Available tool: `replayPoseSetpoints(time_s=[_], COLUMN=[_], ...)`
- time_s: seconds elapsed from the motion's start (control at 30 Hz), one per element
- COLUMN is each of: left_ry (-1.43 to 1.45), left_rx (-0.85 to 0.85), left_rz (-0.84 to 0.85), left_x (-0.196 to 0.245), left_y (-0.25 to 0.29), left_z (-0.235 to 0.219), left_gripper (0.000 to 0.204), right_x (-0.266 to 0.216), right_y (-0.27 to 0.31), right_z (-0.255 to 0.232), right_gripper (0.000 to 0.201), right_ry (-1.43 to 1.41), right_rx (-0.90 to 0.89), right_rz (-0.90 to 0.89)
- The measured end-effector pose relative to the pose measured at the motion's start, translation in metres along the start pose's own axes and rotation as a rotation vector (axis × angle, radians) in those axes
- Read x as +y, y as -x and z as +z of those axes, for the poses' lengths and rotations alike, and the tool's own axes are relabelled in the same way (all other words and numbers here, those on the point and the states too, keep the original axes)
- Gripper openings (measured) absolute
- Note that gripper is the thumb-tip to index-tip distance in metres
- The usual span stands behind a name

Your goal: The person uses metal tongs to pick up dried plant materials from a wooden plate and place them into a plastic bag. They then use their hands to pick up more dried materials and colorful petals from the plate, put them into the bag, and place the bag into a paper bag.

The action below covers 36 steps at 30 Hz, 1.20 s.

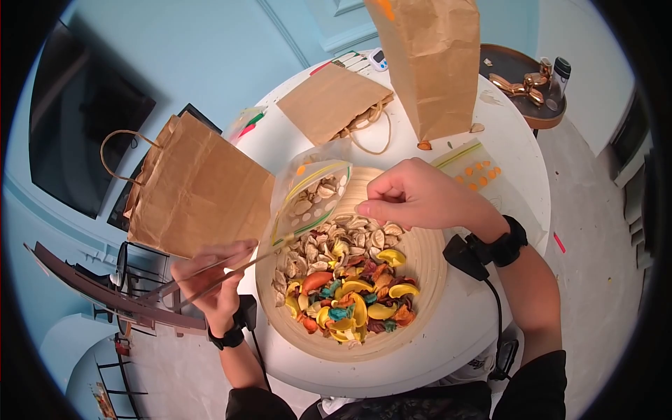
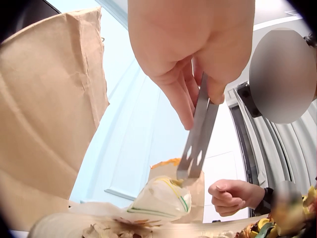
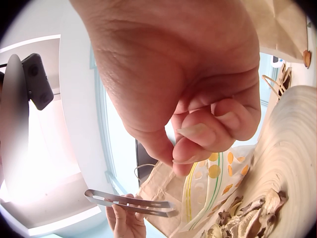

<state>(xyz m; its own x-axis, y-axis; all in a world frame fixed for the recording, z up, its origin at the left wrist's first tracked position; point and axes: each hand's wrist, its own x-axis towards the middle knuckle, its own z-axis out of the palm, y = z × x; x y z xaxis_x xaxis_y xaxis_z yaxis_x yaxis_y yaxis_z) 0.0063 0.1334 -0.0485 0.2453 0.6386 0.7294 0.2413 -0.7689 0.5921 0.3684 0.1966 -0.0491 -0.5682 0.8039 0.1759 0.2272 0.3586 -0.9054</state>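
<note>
My left hand (image 1: 208, 283) grips a pair of metal tongs (image 2: 197, 134), whose tips overlap the edge of a zip bag (image 1: 308, 203) in the head view. This clear bag, with printed dots, lies tilted and open over the far left side of a round wooden plate (image 1: 434, 280). Pale dried petals (image 1: 308, 255) fill the bag's mouth and the plate's far half. Nearer me lie yellow, orange, red and teal dried pieces (image 1: 357, 301). Above the plate's far right, my right hand (image 1: 427, 192) has curled fingers with thumb and forefinger together; nothing shows between them.
A brown paper bag with handles (image 1: 203, 189) stands left of the plate, and a tall one (image 1: 437, 77) stands behind. Another paper bag (image 1: 332, 101) lies flat at the back. A dotted zip bag (image 1: 469, 168) lies right of my right hand on the white table (image 1: 504, 154).
</note>
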Motion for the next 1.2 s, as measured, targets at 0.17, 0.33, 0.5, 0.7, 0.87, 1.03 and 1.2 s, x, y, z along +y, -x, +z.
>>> replayPoseSetpoints(time_s=[0.17, 0.33, 0.5, 0.7, 0.87, 1.03, 1.2], left_ry=[-0.015, 0.005, 0.020, -0.013, -0.004, 0.173, 0.135], left_rx=[-0.108, -0.030, -0.142, -0.295, -0.310, -0.275, -0.206], left_rz=[0.063, 0.029, -0.041, -0.188, -0.259, -0.102, -0.233], left_x=[-0.003, 0.005, 0.010, 0.007, 0.007, 0.008, 0.012], left_y=[-0.011, -0.007, -0.005, -0.002, -0.002, -0.003, 0.000], left_z=[0.019, 0.002, -0.009, -0.012, -0.008, -0.012, -0.005], left_gripper=[0.052, 0.061, 0.056, 0.057, 0.056, 0.053, 0.050], right_x=[-0.003, 0.001, 0.003, -0.003, 0.001, -0.001, 0.000], right_y=[0.001, 0.000, -0.001, 0.000, -0.001, 0.000, 0.000], right_z=[0.000, -0.001, 0.000, 0.000, -0.001, -0.002, -0.003], right_gripper=[0.042, 0.042, 0.042, 0.043, 0.043, 0.041, 0.029], right_ry=[-0.068, 0.011, -0.002, -0.006, 0.029, 0.019, 0.090], right_rx=[-0.006, -0.004, -0.007, -0.008, -0.021, -0.023, 0.025], right_rz=[0.020, 0.016, 0.030, 0.055, 0.041, 0.031, 0.019])
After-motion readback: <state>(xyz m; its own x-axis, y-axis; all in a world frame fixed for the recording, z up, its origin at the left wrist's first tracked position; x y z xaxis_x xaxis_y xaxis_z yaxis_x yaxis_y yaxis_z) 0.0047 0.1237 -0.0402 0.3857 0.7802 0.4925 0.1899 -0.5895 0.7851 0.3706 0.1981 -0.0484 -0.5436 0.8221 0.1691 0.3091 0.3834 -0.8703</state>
